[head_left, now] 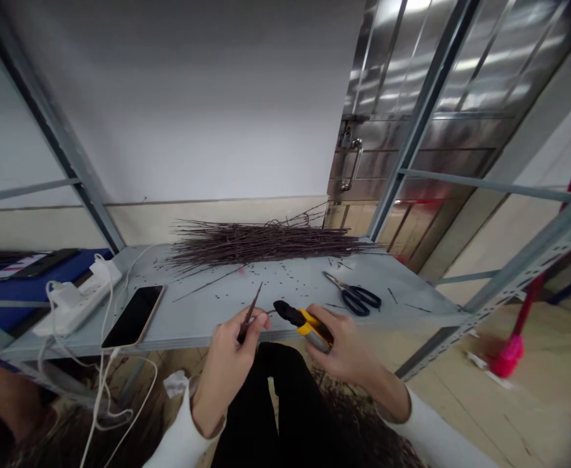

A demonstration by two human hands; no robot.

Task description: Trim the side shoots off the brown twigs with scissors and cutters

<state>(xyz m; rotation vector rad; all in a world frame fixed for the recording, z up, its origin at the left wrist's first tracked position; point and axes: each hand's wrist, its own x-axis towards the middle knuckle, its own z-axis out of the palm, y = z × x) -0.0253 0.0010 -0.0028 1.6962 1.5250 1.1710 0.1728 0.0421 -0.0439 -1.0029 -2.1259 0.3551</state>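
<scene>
The left hand (229, 354) has its grip pinched closed on a thin dark stick (253, 307), thumb and fingertips clamped near the lower end. The stick slants up toward 1 o'clock, over the front edge of the grey metal shelf (290, 286). At 3 o'clock from it, the right hand (346, 348) has its grip wrapped closed around the yellow-and-black handles of the cutters (296, 317). Their black nose points toward 9 o'clock and ends just beside the left fingertips. Whether the nose touches the stick cannot be told.

Both hands hover at the shelf's near edge, above the person's dark-clothed lap; white sleeves show at the wrists.

On the shelf:
- At 12 o'clock from the hands, a wide pile of sticks (261, 244) lies against the back, running left to right.
- At 2 o'clock, black-handled scissors (356, 298) lie flat, well apart from the pile.
- At 9 o'clock, a phone (134, 316) lies face up with a dark screen. A white power strip (78, 304) sits just beyond it — white cables (103, 383) hang off the edge from both.
- Small dark clippings (285, 272) are scattered across the middle.

A shiny metal door (412, 97) stands at 1 o'clock, behind the rack.
</scene>
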